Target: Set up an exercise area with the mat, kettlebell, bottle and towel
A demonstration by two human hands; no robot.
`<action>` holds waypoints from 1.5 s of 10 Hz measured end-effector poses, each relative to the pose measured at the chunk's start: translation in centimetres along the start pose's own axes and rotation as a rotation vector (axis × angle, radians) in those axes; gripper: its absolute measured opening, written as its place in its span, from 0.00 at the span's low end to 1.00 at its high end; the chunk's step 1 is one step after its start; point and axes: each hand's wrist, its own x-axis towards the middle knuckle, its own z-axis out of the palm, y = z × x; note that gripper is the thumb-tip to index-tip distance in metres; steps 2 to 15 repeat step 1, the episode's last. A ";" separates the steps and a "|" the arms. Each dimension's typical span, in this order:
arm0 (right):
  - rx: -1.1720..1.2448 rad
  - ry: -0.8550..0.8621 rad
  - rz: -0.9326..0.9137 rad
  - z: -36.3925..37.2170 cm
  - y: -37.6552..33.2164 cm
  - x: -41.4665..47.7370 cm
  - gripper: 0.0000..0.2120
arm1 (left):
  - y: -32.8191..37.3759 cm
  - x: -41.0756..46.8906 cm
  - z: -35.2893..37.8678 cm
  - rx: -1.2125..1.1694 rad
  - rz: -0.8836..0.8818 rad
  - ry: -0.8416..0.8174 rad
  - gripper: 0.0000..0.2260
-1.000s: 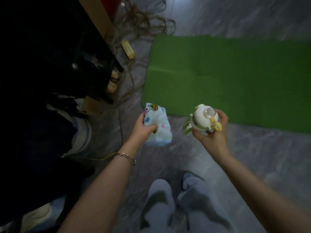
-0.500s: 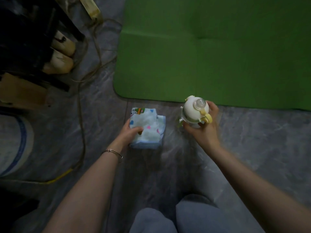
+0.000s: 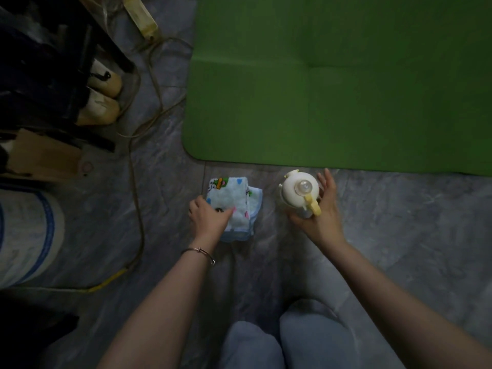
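The green mat [image 3: 332, 89] lies flat on the grey floor and fills the upper right. Just in front of its near edge lies the folded white towel [image 3: 237, 201], printed with small coloured cartoons. My left hand [image 3: 210, 217] rests on the towel's near left corner with its fingers gripping the cloth. To the right, the cream bottle [image 3: 299, 189] with a yellow handle stands upright on the floor. My right hand [image 3: 319, 217] cups its right and near side, thumb around the base, fingers straightened beside the lid. No kettlebell is in view.
A dark shelf unit [image 3: 53, 62] with pale shoes [image 3: 103, 102] stands at the left. Cables [image 3: 135, 182] and a power strip [image 3: 143, 20] trail over the floor beside it. A white and blue sack [image 3: 26, 235] sits at the left edge. My knees [image 3: 279, 342] are at the bottom.
I have crouched closer to the floor. Both hands went down: the towel now lies on the floor and the bottle stands beside it. My right fingers have straightened off the bottle.
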 end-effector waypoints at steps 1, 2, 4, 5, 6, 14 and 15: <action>0.004 0.018 0.007 -3.1 -2.4 -1.3 0.56 | 1.5 -3.1 -3.4 -0.018 -0.020 0.048 0.38; 0.004 0.018 0.007 -3.1 -2.4 -1.3 0.56 | 1.5 -3.1 -3.4 -0.018 -0.020 0.048 0.38; 0.004 0.018 0.007 -3.1 -2.4 -1.3 0.56 | 1.5 -3.1 -3.4 -0.018 -0.020 0.048 0.38; 0.004 0.018 0.007 -3.1 -2.4 -1.3 0.56 | 1.5 -3.1 -3.4 -0.018 -0.020 0.048 0.38; 0.004 0.018 0.007 -3.1 -2.4 -1.3 0.56 | 1.5 -3.1 -3.4 -0.018 -0.020 0.048 0.38; 0.004 0.018 0.007 -3.1 -2.4 -1.3 0.56 | 1.5 -3.1 -3.4 -0.018 -0.020 0.048 0.38; 0.004 0.018 0.007 -3.1 -2.4 -1.3 0.56 | 1.5 -3.1 -3.4 -0.018 -0.020 0.048 0.38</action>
